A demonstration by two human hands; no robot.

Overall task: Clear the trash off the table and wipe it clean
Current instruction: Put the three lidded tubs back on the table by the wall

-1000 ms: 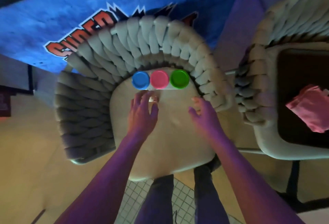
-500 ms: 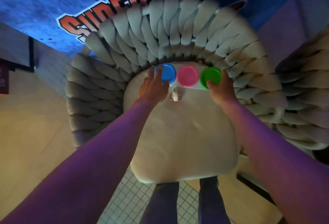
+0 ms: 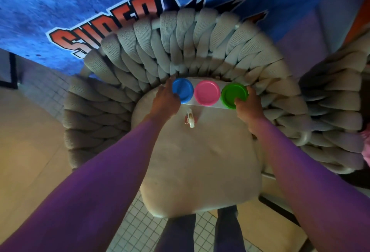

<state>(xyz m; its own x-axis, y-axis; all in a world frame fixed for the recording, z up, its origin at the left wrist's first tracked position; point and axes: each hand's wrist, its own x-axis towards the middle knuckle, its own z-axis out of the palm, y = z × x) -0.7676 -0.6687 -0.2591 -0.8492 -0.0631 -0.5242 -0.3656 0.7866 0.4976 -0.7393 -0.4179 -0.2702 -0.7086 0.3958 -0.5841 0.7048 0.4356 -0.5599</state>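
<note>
Gripping the three-pot set by its two ends, the person now has both hands on it where a second ago both were open and short of it, over the seat cushion; half a second ago they had just reached it. The set, a white strip carrying a blue lid, a pink lid and a green lid, lies at the back of the cushion, touching the woven chair back. The left hand curls over the blue end, its fingers at the lid's rim. The right hand closes on the green end, thumb on the lid, fingers hidden behind the pot. Whether the set has left the cushion cannot be told. A small white and pink object, too blurred to name, lies on the cushion just in front of the set, between the wrists and untouched. Both forearms stretch forward and converge slightly. Judged from this, the pick-up of one item is secured, the small object remains, and no wiping has begun. No tabletop is in view. A second woven chair stands at the right, and a blue floor graphic lies beyond.
</note>
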